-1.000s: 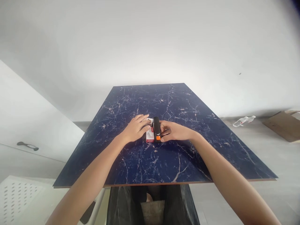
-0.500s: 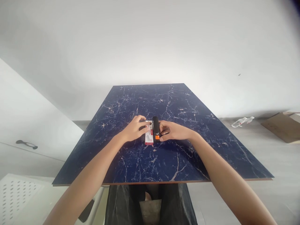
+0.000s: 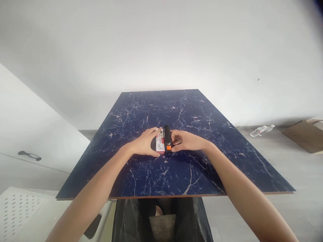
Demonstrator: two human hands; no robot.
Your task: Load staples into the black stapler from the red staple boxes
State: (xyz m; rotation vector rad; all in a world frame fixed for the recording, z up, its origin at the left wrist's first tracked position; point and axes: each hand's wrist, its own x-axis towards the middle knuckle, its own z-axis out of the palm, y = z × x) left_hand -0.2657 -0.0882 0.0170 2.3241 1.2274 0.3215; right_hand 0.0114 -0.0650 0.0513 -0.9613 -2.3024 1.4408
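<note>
A small white and red box (image 3: 159,144) lies on the blue marbled table (image 3: 161,178), with print on its upper face. Directly along its right side is a black stapler (image 3: 167,136) with an orange patch at its near end. My left hand (image 3: 145,143) spans the box from the left, thumb at the near end and fingers at the far end. My right hand (image 3: 183,140) has its fingers curled against the stapler's right side, thumb by the orange patch. The fingertips of both hands are partly hidden.
A white wall rises behind the table. On the floor at the right lie a clear plastic bottle (image 3: 261,130) and a brown cardboard box (image 3: 304,136). A white cabinet with a dark handle (image 3: 29,155) stands at the left, above a white perforated surface (image 3: 19,210).
My left hand has shifted from fingers resting over the box's top to a spread grasp around its two ends. My right hand and the stapler have stayed in place.
</note>
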